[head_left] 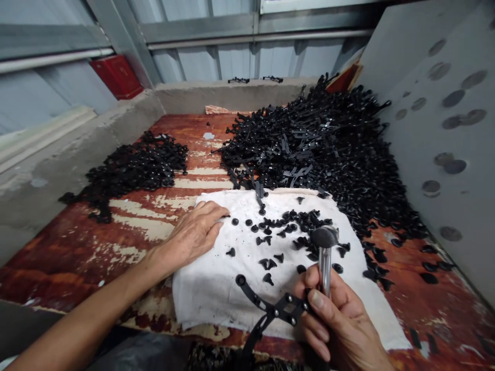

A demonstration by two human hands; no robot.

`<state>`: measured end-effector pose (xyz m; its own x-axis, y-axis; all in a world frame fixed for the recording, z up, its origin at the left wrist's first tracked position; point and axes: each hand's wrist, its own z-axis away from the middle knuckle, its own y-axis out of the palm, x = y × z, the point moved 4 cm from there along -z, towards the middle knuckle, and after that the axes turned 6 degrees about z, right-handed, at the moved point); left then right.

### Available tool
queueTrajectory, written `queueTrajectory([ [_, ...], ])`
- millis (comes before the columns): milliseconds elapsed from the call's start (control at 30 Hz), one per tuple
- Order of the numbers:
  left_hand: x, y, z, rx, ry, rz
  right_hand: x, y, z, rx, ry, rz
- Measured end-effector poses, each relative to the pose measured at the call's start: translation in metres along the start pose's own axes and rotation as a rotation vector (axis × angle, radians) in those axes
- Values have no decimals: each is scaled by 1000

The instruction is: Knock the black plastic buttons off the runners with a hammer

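Note:
My left hand lies on a white cloth, its fingers bent together near a small black rivet; whether they pinch anything I cannot make out. My right hand is closed around the metal handle of a small hammer, whose head points up over the cloth. The same hand also grips a black linked metal bracket at the cloth's near edge. Several loose black rivets are scattered over the cloth.
A large heap of black brackets fills the back right of the worn red wooden table. A smaller black pile lies at the left. A grey board with round marks leans at the right. A concrete ledge borders the left.

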<state>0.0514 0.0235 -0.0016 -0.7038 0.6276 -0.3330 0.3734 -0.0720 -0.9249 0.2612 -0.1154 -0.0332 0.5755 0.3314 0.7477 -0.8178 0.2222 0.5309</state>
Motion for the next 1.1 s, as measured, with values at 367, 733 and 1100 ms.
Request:
queueTrajectory([
  [367, -3, -11, 5, -166, -109, 29, -7, -5, -7, 139, -110, -9],
  [733, -32, -21, -3, -76, -129, 269, -4, -3, -11, 200, -161, 56],
  [1100, -124, 12, 12, 503, 6, 218, -2, -2, -11, 183, -184, 210],
])
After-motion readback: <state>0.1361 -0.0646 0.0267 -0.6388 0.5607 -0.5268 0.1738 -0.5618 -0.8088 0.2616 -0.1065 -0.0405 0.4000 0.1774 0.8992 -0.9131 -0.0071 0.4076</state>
